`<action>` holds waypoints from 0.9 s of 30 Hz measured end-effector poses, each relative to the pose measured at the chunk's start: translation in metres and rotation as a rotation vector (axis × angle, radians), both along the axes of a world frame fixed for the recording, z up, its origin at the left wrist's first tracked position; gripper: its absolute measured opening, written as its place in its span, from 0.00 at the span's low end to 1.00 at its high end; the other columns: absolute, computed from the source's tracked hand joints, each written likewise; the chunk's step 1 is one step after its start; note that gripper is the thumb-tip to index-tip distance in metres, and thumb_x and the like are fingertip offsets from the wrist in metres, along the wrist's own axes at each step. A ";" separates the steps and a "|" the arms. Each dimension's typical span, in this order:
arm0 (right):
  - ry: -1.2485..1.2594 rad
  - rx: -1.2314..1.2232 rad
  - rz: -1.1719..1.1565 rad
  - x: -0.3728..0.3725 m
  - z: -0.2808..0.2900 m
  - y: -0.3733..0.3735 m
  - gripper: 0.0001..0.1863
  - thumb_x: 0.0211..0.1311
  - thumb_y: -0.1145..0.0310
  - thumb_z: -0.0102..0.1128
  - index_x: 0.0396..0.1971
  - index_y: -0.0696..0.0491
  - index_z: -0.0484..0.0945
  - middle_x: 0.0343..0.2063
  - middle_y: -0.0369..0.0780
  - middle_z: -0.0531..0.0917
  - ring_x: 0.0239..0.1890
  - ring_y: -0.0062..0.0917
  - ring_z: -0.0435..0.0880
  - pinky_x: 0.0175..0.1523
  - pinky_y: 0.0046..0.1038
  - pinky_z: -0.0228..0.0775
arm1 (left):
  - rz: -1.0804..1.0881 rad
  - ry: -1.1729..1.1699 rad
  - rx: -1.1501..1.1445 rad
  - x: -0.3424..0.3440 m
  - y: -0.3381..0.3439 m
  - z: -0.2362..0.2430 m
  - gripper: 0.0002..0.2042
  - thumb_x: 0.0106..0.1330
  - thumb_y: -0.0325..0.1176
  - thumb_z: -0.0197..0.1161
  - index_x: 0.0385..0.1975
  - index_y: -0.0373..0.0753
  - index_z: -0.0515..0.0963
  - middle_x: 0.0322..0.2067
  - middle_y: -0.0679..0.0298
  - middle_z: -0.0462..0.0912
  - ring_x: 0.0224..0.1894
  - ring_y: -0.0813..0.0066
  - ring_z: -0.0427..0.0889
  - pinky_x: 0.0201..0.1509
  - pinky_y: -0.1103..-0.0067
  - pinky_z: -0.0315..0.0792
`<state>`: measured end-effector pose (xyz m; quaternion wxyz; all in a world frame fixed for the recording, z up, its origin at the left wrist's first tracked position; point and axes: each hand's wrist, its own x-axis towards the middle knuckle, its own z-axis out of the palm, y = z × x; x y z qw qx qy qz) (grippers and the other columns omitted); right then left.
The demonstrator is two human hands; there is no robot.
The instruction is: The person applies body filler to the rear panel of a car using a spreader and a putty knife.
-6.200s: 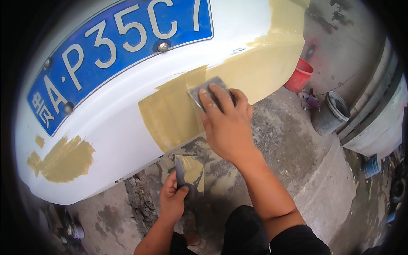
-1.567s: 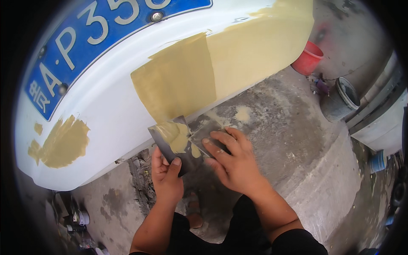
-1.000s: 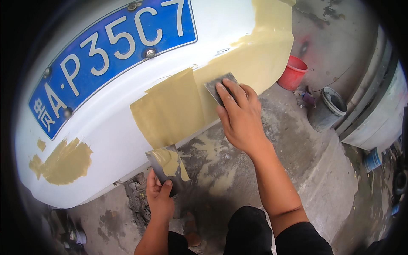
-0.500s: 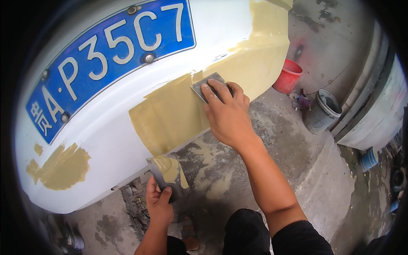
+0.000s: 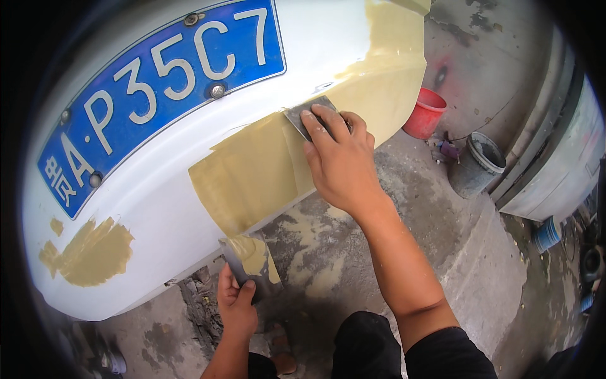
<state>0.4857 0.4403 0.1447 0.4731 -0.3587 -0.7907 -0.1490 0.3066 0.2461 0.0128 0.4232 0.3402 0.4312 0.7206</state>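
Note:
My right hand (image 5: pixel 341 151) presses a flat grey putty spreader (image 5: pixel 302 121) against a white car bumper (image 5: pixel 161 218), fingers spread over its back. Under and beside the spreader lies a smooth tan patch of body filler (image 5: pixel 246 170); more filler covers the bumper's right end. Lower down, my left hand (image 5: pixel 237 300) pinches a dark flat plate (image 5: pixel 238 264) by its edge, thumb on top. A lump of wet tan filler (image 5: pixel 257 254) sits on that plate, just below the bumper's lower edge. Another rough filler patch (image 5: pixel 95 251) is at the bumper's left.
A blue licence plate (image 5: pixel 164 82) is bolted above the patch. On the concrete floor to the right stand a red bucket (image 5: pixel 425 115) and a grey bucket (image 5: pixel 478 165). Beyond them are a pale curved panel (image 5: pixel 555 170) and a blue can (image 5: pixel 548 234).
The spreader in my right hand has shifted slightly up and stays against the bumper. The filler beside it looks smoother along its upper edge. My left hand holds its plate almost unmoved.

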 end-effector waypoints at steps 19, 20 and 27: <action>-0.090 -0.050 0.014 -0.019 -0.008 -0.013 0.22 0.60 0.68 0.56 0.56 0.50 0.73 0.58 0.38 0.71 0.55 0.47 0.67 0.56 0.46 0.61 | -0.019 0.050 -0.013 -0.001 0.001 -0.001 0.25 0.63 0.18 0.51 0.63 0.32 0.62 0.53 0.63 0.76 0.55 0.77 0.73 0.61 0.79 0.63; -0.080 -0.047 0.004 -0.013 -0.006 -0.012 0.22 0.60 0.68 0.56 0.56 0.50 0.74 0.58 0.38 0.71 0.55 0.47 0.67 0.56 0.46 0.61 | -0.022 0.053 -0.009 -0.001 0.001 -0.001 0.25 0.63 0.18 0.51 0.63 0.32 0.62 0.53 0.63 0.76 0.55 0.77 0.73 0.61 0.79 0.63; -0.029 0.009 0.003 -0.009 0.000 0.006 0.22 0.59 0.68 0.56 0.55 0.51 0.73 0.57 0.39 0.72 0.54 0.49 0.67 0.54 0.46 0.61 | -0.012 0.026 -0.002 0.004 0.002 0.002 0.26 0.61 0.16 0.51 0.62 0.33 0.63 0.51 0.63 0.77 0.53 0.78 0.75 0.59 0.81 0.64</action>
